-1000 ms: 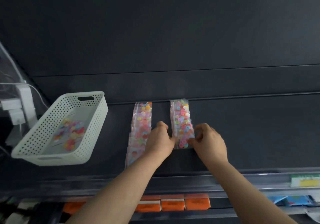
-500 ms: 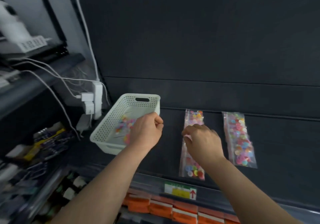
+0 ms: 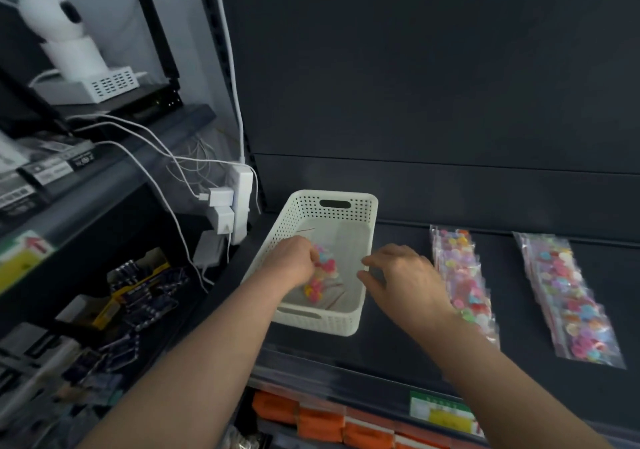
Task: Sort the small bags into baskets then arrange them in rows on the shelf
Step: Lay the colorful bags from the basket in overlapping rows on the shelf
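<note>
Bag lies lengthwise in basket, left hand pinching it; right hand slack, empty.

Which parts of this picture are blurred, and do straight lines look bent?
Head view: packets at lower left smear with motion blur; the left hand and the small bag it grips are soft; the white basket and bag rows are sharper; straight lines lean, hardly bend.

A dark grey matte metal back panel fills the far wall above a dark grey flat shelf. On the left, a white power strip hangs with white cables plugged in, beside a grey side rack carrying a white round camera. Along the near lower tier sit orange packs.
</note>
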`<state>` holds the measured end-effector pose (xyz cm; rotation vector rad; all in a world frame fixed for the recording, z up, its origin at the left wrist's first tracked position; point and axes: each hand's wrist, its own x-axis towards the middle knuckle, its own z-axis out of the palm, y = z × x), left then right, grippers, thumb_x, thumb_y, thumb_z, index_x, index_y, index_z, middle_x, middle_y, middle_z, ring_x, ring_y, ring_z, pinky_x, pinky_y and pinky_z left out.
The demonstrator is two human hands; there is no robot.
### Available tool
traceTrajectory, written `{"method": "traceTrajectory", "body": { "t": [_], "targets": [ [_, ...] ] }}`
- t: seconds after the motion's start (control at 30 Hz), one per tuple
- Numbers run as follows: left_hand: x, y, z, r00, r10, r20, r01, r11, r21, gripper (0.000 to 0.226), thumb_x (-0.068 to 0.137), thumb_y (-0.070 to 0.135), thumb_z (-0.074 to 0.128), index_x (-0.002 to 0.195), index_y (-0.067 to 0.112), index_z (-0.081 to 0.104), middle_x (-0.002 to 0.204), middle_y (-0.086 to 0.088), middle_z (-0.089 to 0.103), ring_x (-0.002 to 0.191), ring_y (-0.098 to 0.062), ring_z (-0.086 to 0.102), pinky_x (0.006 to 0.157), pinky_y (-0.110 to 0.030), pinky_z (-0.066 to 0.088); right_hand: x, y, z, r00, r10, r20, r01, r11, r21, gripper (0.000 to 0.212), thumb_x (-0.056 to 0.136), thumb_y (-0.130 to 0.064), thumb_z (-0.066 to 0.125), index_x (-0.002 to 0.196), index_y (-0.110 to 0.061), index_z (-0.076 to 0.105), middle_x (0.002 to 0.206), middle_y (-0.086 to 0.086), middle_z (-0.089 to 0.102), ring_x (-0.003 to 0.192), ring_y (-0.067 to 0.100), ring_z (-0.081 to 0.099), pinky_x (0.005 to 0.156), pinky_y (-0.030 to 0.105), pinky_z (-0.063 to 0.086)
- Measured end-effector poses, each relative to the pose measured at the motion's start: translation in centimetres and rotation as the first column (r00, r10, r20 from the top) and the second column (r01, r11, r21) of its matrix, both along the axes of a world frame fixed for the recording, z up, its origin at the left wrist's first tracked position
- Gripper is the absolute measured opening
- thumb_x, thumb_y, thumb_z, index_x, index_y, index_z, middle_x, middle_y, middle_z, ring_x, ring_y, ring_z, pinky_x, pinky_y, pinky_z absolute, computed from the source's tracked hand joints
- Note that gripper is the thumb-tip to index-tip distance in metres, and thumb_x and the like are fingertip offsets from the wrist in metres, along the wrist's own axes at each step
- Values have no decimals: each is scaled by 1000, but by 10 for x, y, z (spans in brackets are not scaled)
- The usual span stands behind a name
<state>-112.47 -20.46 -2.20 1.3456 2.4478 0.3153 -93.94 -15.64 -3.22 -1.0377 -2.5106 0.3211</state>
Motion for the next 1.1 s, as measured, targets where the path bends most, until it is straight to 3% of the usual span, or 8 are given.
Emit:
{"method": "traceTrajectory", "body": {
  "t": [0.13,0.33,0.47,0.6,0.7,0.83,0.9,1.1],
  "targets": [
    [-4,11,-9,992,-89,92,94,994,-60,28,85,35,74,111,27,68,121,14,62,76,-1,55,73,-17,41,-3,-1,1,998,-51,24,51,999,-18,32,91,-44,55,117,-30,67,118,-13,62,109,14,54,87,31,46],
    [-7,25,-12,995,-55,-84,58,997,42,24,95,27,60,119,23,61,118,4,63,102,-15,58,80,-28,42,-6,-4,4,994,-94,62,98,994,-54,31,91,-45,55,117,-33,66,120,-15,60,111,12,53,89,33,47],
    [-12,25,-7,993,-115,8,115,993,19,4,85,27,73,83,27,70,103,10,69,90,-10,63,80,-30,50,-8,-6,5,990,-124,68,129,989,-67,31,91,-44,55,118,-33,65,121,-15,60,112,11,53,91,35,47],
    [-4,19,-4,968,-250,-31,236,942,-238,31,66,48,83,70,24,63,88,10,68,78,-10,62,64,-28,46,-11,-8,3,987,-150,67,154,986,-66,31,92,-43,54,118,-32,65,122,-14,60,112,12,53,91,35,47],
    [2,17,-11,938,-313,-150,256,916,-309,56,56,61,83,90,21,62,99,5,61,88,-17,60,73,-32,49,-12,-10,2,984,-162,68,166,984,-58,30,92,-42,55,118,-31,65,122,-13,61,112,13,54,91,35,46],
    [5,15,-15,918,-343,-201,286,921,-263,38,71,39,79,101,20,65,106,3,62,91,-19,59,83,-35,51,-12,-13,2,982,-181,54,184,981,-59,30,92,-42,53,119,-33,65,123,-13,61,113,12,54,92,35,47],
    [3,12,-11,930,-308,-200,266,940,-213,21,83,26,71,101,19,67,97,3,64,83,-16,60,73,-31,49,-11,-16,2,982,-181,44,184,981,-65,31,94,-40,52,121,-32,64,123,-11,61,113,12,54,91,35,47],
    [-11,5,10,981,-132,-141,138,990,31,30,87,28,62,60,16,56,89,5,69,73,-17,60,60,-28,42,-6,-18,2,984,-170,-56,161,977,-142,30,92,-29,57,121,-25,64,120,-6,62,108,13,57,88,30,50]
  ]
}}
